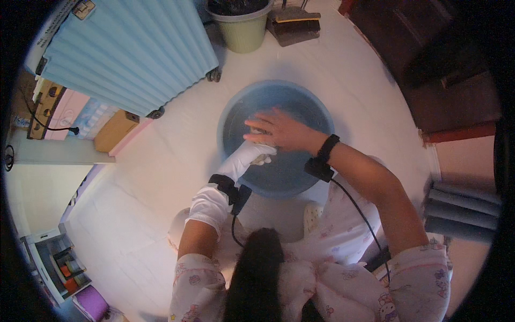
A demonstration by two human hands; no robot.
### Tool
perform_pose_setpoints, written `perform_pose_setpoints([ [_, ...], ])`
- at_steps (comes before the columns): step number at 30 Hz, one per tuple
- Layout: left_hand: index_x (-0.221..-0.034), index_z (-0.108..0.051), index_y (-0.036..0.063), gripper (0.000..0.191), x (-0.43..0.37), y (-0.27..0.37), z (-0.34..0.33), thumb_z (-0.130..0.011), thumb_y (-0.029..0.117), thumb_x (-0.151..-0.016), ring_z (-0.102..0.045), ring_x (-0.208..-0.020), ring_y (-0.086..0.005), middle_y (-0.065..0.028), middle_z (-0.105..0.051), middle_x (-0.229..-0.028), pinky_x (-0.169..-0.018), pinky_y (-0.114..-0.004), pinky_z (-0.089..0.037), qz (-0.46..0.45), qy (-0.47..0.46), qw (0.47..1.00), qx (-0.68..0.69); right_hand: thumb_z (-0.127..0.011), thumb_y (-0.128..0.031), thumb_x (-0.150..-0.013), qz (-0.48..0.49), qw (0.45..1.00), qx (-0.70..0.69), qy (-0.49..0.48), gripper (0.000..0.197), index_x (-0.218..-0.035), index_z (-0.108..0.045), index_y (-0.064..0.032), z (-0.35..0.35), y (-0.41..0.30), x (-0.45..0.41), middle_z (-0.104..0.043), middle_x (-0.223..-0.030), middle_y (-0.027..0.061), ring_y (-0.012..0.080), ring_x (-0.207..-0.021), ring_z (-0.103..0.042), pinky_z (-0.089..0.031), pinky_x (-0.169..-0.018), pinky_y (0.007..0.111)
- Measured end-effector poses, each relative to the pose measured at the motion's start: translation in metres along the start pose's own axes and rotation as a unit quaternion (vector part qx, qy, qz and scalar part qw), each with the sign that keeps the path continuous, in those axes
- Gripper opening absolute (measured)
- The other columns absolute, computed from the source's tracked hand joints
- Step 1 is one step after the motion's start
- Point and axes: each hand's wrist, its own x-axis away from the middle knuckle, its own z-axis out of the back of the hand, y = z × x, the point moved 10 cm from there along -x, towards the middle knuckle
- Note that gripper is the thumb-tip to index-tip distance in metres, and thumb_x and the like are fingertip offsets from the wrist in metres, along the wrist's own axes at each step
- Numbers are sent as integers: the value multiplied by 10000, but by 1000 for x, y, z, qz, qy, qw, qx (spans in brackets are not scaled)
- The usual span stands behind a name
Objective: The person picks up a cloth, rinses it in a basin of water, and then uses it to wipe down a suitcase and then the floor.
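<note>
A round blue plastic basin [281,183] stands on the floor in front of me, between my legs. Over it, my left hand [255,153] wears a long white glove and is closed around a small greyish object [261,158], too hidden to name. My right hand [277,131] is bare, with its fingers spread just above the left hand. Whether the right palm touches the object cannot be told. Each wrist bears a black strap with a small box and a cable.
Beyond the basin stand a green plant pot [243,34] and a dustpan [295,28]. A light blue ribbed suitcase [132,52] and a cardboard box [116,131] are at the left. Dark wooden furniture [450,80] is at the right.
</note>
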Motion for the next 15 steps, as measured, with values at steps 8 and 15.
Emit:
perform_pose_setpoints([
  [8, -973, -617, 53, 307, -21, -2, 15, -675, 236, -733, -638, -779, -247, -98, -658, -874, -642, -344, -503, -48, 143, 933, -327, -565, -99, -815, -123, 984, -102, -84, 347, -1152, -509, -163, -53, 20, 5, -584, -1033, 148, 325, -978, -585, -503, -746, 413],
  [15, -1093, -613, 76, 349, -25, -10, 16, -551, 278, -815, -603, -995, -359, -192, -633, -1053, -832, -409, -494, 75, 192, 826, -524, -632, -100, -729, -205, 944, -90, -241, 260, -961, -554, -12, -98, 31, 23, -635, -794, 184, 368, -776, -631, -508, -673, 464],
])
